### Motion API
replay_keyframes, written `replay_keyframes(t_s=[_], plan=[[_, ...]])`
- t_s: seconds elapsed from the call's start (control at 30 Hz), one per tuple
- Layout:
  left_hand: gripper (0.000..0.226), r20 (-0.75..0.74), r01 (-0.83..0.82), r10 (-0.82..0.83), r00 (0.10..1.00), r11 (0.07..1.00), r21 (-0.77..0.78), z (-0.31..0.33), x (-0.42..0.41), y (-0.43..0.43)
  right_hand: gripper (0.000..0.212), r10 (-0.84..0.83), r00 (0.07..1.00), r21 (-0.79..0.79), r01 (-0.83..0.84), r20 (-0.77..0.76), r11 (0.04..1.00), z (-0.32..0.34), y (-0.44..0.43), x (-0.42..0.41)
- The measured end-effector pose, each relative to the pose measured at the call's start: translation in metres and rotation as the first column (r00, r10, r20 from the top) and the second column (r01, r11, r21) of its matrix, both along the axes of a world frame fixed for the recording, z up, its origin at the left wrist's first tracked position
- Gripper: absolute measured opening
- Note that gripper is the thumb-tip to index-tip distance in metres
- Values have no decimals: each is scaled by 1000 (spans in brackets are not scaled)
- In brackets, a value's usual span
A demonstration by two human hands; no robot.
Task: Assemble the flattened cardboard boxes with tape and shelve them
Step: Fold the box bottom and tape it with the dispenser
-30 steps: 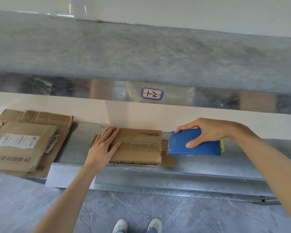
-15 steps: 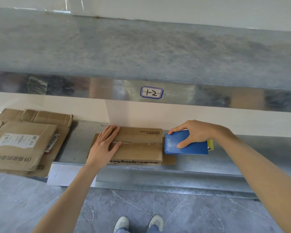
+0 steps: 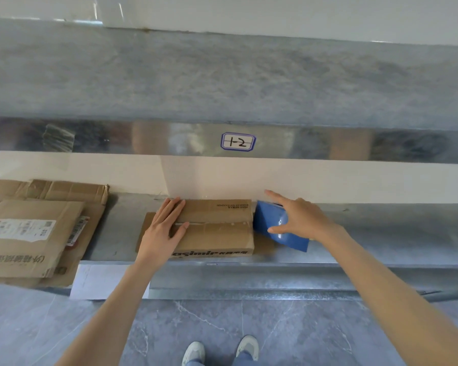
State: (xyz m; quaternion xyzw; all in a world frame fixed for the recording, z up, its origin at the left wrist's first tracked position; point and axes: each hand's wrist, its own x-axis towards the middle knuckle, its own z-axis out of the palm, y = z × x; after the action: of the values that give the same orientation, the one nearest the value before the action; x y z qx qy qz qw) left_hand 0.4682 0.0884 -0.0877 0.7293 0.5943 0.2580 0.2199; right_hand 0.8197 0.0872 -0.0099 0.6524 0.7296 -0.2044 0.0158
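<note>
Now the box [image 3: 214, 228] lies in the middle of the low metal shelf [image 3: 381, 233]. Its front side is almost at the shelf's front edge. Its back side is near the white wall. Its long way runs left to right, and the print on top is upside down. The top flaps are closed and meet in a line that runs the long way too. What is inside is hidden.

The left hand [image 3: 160, 233] lies flat on the box's left end with straight fingers. The right hand [image 3: 302, 220] is on a blue tape tool [image 3: 267, 220], which is tilted and touches the box's right end. The thumb lies on the blue side and the first finger sticks out straight. The other fingers are hidden, so I cannot tell if the hand grips it.

Right of the tool the shelf is bare. To the left there is a gap, then a pile of flat boxes [image 3: 32, 233] that hangs over the front edge. A top shelf [image 3: 222, 75] with a tag [image 3: 238, 141] sits close above.
</note>
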Motion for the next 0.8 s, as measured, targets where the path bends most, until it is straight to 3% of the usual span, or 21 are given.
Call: replay_keyframes(t_s=[0.1,0.2,0.33,0.47,0.6,0.8], plan=[[56,0,-2,2,1000,1000,-2,-2,1,0,81,-219,967,135,236,-128,962,-20,-8,14],[55,4,-7,7,1000,1000,-7,-1,1,0,75,-307,925,231,356,-223,905,-40,-15,20],[54,18,-8,8,1000,1000,-5,0,2,-1,76,-351,930,334,367,-109,868,-56,-21,19],[53,31,-2,3,1000,1000,-8,0,1,0,76,-372,928,322,355,-11,878,-61,-27,24],[53,42,-3,3,999,1000,-8,1,2,0,76,-361,929,293,368,-80,883,-62,-31,34],[51,57,-6,7,998,1000,-10,2,3,0,60,-324,924,278,371,-202,886,-58,-31,35]])
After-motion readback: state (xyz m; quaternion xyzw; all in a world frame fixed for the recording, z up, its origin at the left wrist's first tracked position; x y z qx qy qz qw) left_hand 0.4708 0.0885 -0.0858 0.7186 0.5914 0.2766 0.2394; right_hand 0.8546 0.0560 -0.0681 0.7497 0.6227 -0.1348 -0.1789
